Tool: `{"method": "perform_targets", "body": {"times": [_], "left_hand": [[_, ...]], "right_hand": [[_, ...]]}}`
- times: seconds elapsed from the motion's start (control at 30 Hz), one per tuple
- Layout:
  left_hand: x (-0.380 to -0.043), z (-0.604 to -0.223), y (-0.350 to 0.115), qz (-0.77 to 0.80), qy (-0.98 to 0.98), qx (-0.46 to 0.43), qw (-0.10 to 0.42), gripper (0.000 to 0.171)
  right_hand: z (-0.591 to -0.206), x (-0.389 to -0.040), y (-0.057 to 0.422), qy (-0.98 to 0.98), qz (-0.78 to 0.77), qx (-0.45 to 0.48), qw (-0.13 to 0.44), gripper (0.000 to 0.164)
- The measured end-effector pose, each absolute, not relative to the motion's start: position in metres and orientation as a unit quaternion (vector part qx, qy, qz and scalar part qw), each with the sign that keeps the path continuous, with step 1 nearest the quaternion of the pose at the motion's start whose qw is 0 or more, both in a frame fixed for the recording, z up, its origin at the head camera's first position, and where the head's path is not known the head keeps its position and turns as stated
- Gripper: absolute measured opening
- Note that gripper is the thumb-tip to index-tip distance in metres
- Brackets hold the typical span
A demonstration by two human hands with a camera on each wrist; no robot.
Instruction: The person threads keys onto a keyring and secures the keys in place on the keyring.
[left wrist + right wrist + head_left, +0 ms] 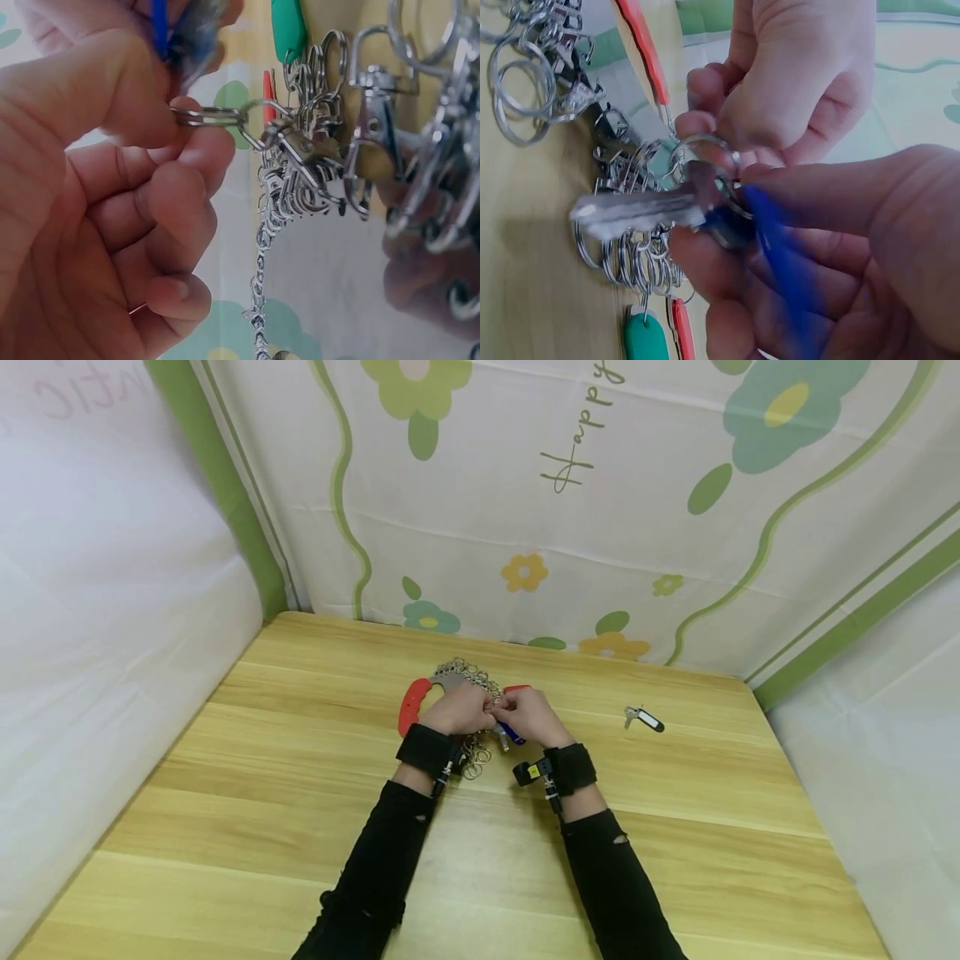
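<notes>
My left hand [462, 708] pinches a metal split ring [210, 115] between thumb and forefinger. That ring links to a swivel clasp [296, 146] on a large grey metal holder [448, 680] with a red handle [413, 706]. Many rings and clasps hang around its edge. Right beside, my right hand [532, 714] grips a silver key [645, 210] with a blue key tag [780, 270]. The key's small ring is close to the split ring, partly hidden by the fingers. A green tag [646, 337] hangs among the other rings.
Another key with a black tag [649, 720] lies to the right on the wooden table [675, 877]. White cloth walls with printed flowers [525, 573] stand at the back and both sides. More loose rings [474, 768] spread below my left hand.
</notes>
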State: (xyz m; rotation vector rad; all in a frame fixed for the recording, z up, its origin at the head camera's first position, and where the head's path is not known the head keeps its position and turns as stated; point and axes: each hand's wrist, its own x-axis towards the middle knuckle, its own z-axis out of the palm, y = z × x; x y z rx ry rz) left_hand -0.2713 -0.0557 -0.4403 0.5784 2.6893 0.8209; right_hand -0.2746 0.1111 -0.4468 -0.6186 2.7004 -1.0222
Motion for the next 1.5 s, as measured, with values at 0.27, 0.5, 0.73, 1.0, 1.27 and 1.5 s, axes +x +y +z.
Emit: {"method": "perform_targets", "body": {"times": [0.27,0.5,0.73,1.0,1.27,1.5], "left_hand": [[-0.2709,-0.4397,-0.0565,0.286,0.927,0.202,0.131,0.036],[-0.2704,-0.4377,-0.0575,0.282,0.928,0.206,0.126,0.036],[-0.2715,-0.4391,-0.0558,0.279,0.932,0.193,0.125,0.037],[-0.2707,-0.4406,-0.0577,0.315,0.919,0.199,0.126,0.037],[-0.2723,-0.4408,-0.0611,0.312,0.914,0.225,0.128,0.036],[-0.2729,-0.4411,-0.0616,0.318,0.912,0.224,0.129,0.034]], "right_hand": [[-0.4449,-0.2731,0.1097,0.913,-0.343,-0.200,0.097,0.020],[-0.4476,-0.2749,0.1082,0.910,-0.338,-0.226,0.081,0.020],[-0.4491,-0.2759,0.1084,0.913,-0.328,-0.231,0.071,0.018],[-0.4486,-0.2749,0.1089,0.911,-0.347,-0.215,0.062,0.014],[-0.4488,-0.2758,0.1093,0.910,-0.351,-0.208,0.072,0.018],[-0.4488,-0.2746,0.1112,0.903,-0.366,-0.208,0.087,0.013]]}}
